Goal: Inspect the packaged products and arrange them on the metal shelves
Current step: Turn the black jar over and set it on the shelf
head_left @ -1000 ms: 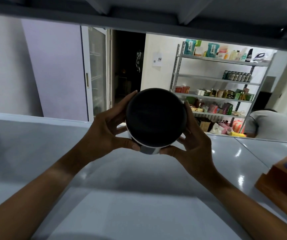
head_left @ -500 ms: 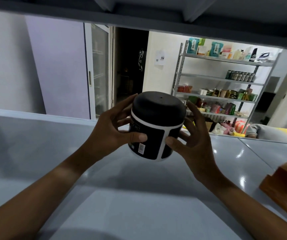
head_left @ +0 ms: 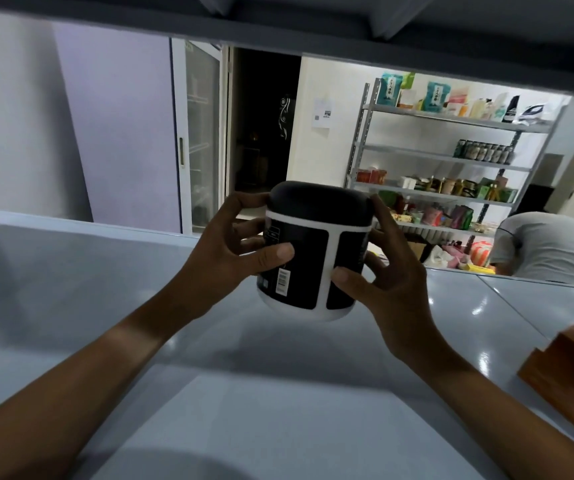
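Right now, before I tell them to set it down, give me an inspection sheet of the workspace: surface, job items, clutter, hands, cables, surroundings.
Surface: grey metal shelf, glossy, with another shelf deck close overhead.
Job's things: black jar with white bands, upright, held above the shelf, barcode label facing the camera.
Clutter: brown wooden box at the right edge of the shelf.
Hands: left hand grips the jar's left side, right hand its right side.
Cables: nothing seen.
Surroundings: stocked metal rack across the room, a person in a grey shirt bent over beside it, a glass-door cabinet and a dark doorway.
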